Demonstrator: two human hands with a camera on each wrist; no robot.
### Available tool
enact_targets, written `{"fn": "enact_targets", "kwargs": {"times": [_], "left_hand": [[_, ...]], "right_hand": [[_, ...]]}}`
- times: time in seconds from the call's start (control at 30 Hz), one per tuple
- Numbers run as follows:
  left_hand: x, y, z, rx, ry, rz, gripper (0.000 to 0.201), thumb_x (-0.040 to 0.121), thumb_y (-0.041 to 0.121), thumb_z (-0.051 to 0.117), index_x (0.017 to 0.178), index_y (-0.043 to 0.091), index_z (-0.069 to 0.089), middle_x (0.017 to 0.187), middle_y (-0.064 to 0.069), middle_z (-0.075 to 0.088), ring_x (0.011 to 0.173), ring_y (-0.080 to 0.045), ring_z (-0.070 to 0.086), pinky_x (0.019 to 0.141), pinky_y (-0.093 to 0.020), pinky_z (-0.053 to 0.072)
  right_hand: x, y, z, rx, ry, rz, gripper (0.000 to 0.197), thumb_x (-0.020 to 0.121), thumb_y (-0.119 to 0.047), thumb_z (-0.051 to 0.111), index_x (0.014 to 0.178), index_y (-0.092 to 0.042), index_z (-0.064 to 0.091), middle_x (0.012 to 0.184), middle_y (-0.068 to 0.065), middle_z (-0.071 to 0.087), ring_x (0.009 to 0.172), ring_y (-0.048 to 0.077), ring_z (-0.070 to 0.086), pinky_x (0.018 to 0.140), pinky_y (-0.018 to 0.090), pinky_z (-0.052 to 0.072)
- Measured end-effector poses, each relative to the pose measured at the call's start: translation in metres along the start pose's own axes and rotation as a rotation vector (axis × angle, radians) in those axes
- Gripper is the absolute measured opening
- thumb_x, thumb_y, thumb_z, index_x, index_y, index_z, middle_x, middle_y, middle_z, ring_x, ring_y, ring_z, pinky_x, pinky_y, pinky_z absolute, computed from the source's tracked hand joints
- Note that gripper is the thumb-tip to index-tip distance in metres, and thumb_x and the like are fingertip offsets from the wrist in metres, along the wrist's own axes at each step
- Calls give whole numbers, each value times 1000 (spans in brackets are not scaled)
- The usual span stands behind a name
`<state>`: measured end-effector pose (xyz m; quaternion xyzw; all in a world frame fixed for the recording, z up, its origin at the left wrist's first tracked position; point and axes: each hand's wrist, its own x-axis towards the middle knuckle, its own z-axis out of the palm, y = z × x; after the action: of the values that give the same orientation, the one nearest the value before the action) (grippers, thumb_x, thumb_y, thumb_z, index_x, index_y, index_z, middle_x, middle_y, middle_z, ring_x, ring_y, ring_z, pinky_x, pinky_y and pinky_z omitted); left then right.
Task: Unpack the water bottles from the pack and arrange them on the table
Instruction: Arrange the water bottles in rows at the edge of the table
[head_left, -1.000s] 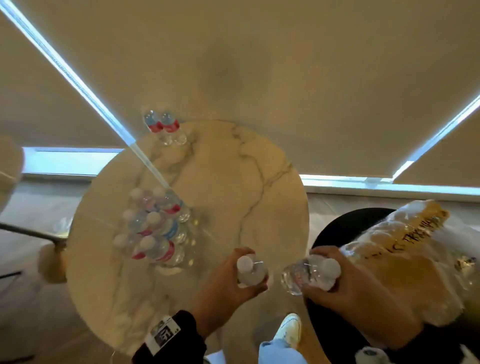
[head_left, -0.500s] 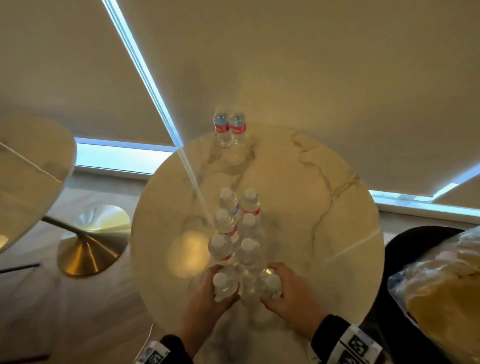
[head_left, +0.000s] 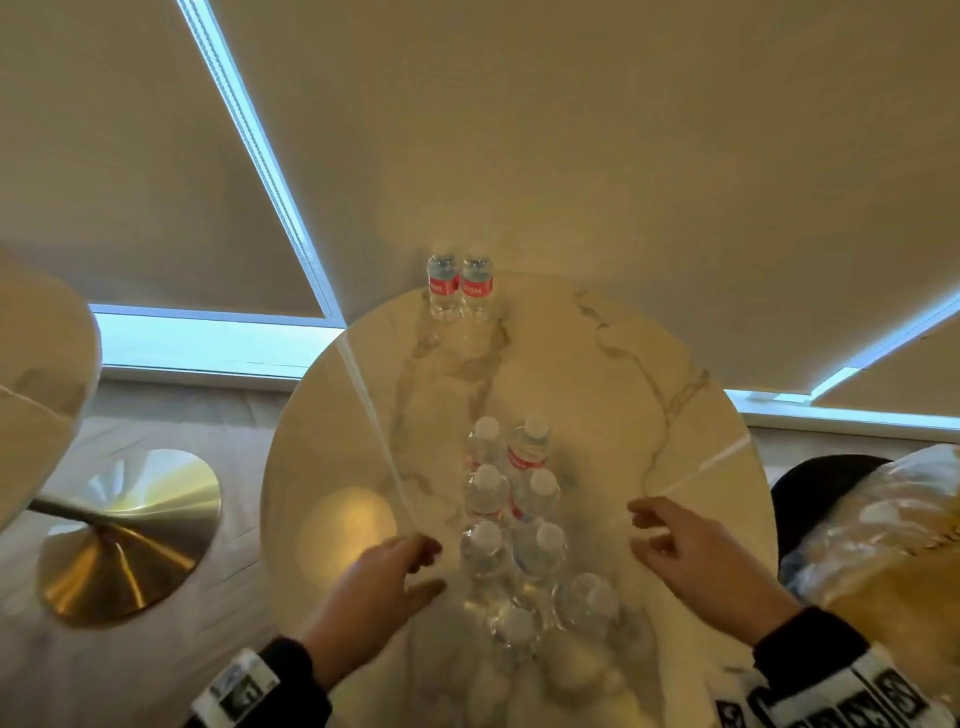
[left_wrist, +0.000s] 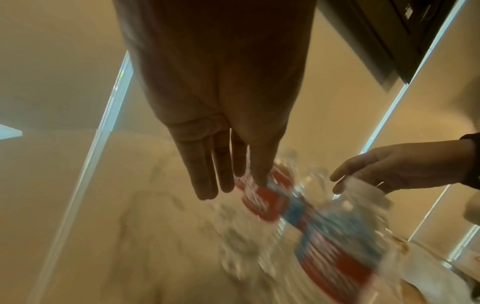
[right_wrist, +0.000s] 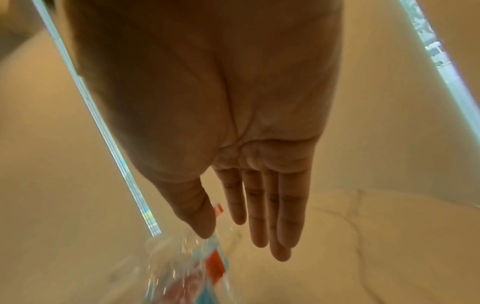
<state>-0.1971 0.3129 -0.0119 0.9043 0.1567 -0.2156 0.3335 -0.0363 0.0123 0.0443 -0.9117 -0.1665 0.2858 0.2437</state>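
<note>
Left hand (head_left: 371, 582) hovers just left of the bottle cluster, fingers (left_wrist: 207, 174) straight and close together, holding nothing. Right hand (head_left: 696, 556) hangs just right of the cluster, fingers (right_wrist: 262, 205) extended side by side, thumb a little apart, nothing in its grasp either. Between the two hands stand the two nearest bottles (head_left: 550, 618), upright on the round marble table (head_left: 649, 364), free of both palms. Beyond them a double row of six more bottles (head_left: 511, 493) runs away toward the table's middle, white caps up, red labels showing on some. At the far rim, well apart from that group, two bottles (head_left: 460, 286) stand touching side by side. In the wrist views the near bottles are blurred, only red and blue label patches readable. Off the table's right edge, the crumpled plastic pack (head_left: 883, 545) rests on a dark seat (head_left: 810, 483). On the left, a second table (head_left: 41, 389) and its brass base (head_left: 124, 535) on the floor.
</note>
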Motion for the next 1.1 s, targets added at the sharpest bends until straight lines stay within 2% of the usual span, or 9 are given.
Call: {"fn": "enact_targets", "kwargs": {"times": [0.1, 0.17, 0.3, 0.4, 0.47, 0.63, 0.73, 0.9, 1.1], "left_hand": [[31, 14, -48, 57, 190, 90, 36, 105, 31, 68, 140, 26, 63, 130, 8, 72, 117, -11, 71, 91, -12, 47], [57, 31, -72, 109, 217, 198, 43, 106, 30, 66, 148, 30, 57, 142, 3, 67, 122, -17, 70, 103, -26, 54], [109, 66, -94, 401, 7, 362, 60, 105, 40, 65, 159, 41, 40, 158, 1, 48, 136, -22, 59, 114, -41, 55], [141, 81, -96, 542, -160, 367, 53, 104, 36, 68, 153, 31, 50, 152, -5, 50, 133, -28, 59, 112, -43, 54], [162, 86, -100, 517, -169, 362, 49, 102, 34, 70, 148, 25, 56, 145, -6, 52, 126, -29, 61, 108, -42, 54], [241, 115, -128, 361, -86, 297, 46, 100, 31, 75, 140, 11, 64, 137, -17, 58, 124, -37, 62, 108, -45, 51], [292, 141, -149, 324, 15, 272, 46, 105, 33, 67, 140, 3, 63, 139, -19, 60, 129, -35, 58, 103, -36, 43], [369, 154, -171, 249, 144, 184, 47, 103, 43, 67, 121, 0, 68, 116, -18, 64, 116, -37, 63, 97, -43, 51], [408, 160, -186, 329, 238, 145, 47, 104, 38, 69, 128, -2, 65, 130, -24, 63, 118, -43, 66, 98, -45, 53]], "right_hand": [[43, -32, -23, -40, 69, -98, 35, 89, -35, 64, 122, -30, 58, 109, -9, 67, 90, 8, 66, 83, 29, 53], [75, -55, -28, -166, 13, -154, 41, 89, -45, 61, 127, -32, 53, 111, -7, 64, 93, 12, 63, 83, 31, 51], [126, -90, -15, -375, -161, -228, 54, 82, -60, 62, 127, -34, 49, 108, -1, 61, 92, 18, 57, 76, 29, 41], [148, -91, -2, -434, -182, -268, 38, 86, -50, 60, 114, -27, 50, 103, 3, 59, 93, 25, 58, 75, 34, 45], [161, -85, -6, -397, -130, -259, 27, 89, -41, 59, 106, -23, 50, 95, 2, 57, 90, 27, 59, 72, 35, 44], [221, -73, -47, -454, 24, -184, 17, 89, -28, 59, 103, -18, 54, 85, 3, 54, 85, 32, 61, 64, 32, 36], [278, -71, -84, -500, 107, -164, 17, 87, -21, 61, 104, -17, 59, 82, 3, 53, 84, 32, 62, 64, 30, 33], [355, -73, -119, -518, 145, -224, 20, 87, -20, 64, 107, -17, 62, 93, 8, 63, 78, 26, 54, 67, 29, 35], [404, -93, -131, -527, 126, -309, 24, 87, -17, 65, 111, -17, 65, 99, 12, 68, 85, 28, 61, 68, 29, 35]]}}
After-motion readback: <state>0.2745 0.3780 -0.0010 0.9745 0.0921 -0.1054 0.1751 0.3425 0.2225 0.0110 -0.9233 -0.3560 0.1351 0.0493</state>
